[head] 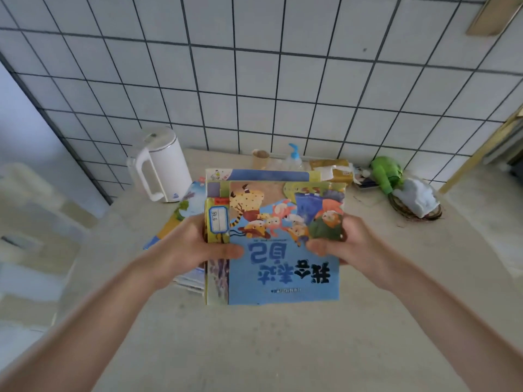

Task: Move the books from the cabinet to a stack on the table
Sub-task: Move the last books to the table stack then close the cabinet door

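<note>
I hold a bundle of thin picture books point(283, 244) above the beige table point(254, 349). The top one has a blue cover with cartoon animals and large dark characters, upside down to me. My left hand point(198, 244) grips the bundle's left edge, thumb on the cover. On the right edge, my right hand point(342, 241) grips it the same way. Under the bundle, to the left, a stack of books point(181, 219) lies on the table, mostly hidden by the held books.
A white electric kettle point(158, 165) stands at the back left. Along the tiled wall are a paper cup point(260, 158), a pump bottle point(294, 157), a yellow packet point(336, 166), a green object point(386, 171) and a basket with a white cloth point(416, 200). A chair point(31, 227) sits left.
</note>
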Available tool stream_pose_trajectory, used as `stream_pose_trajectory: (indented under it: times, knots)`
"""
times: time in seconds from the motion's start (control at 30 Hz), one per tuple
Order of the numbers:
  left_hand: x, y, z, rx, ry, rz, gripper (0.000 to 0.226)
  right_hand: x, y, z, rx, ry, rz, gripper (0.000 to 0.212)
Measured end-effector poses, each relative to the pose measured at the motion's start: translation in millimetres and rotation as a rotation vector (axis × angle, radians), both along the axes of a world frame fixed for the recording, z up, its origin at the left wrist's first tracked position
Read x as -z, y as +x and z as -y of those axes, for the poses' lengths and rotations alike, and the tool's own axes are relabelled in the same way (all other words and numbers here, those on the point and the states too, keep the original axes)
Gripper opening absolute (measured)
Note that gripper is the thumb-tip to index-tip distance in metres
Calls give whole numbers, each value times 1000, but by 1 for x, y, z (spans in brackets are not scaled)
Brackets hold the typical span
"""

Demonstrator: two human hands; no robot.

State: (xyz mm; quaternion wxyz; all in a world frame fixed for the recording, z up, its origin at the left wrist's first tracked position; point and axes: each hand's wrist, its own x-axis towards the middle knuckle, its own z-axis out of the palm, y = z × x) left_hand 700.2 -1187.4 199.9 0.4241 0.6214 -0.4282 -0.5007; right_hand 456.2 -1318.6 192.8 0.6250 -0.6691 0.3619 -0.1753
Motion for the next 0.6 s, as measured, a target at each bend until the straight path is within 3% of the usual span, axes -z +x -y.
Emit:
stream_pose_trajectory:
  times: [0.13,0.37,0.6]
  knots:
    - [-3,54,13,-60,85,39,49,0,52,-3,133,145,-62,40]
    - [20,124,46,-146,178,274,40,19,125,-14,303,238,-161,14]
    - [38,140,52,-50,233,332,25,34,154,-15,332,232,-309,26]
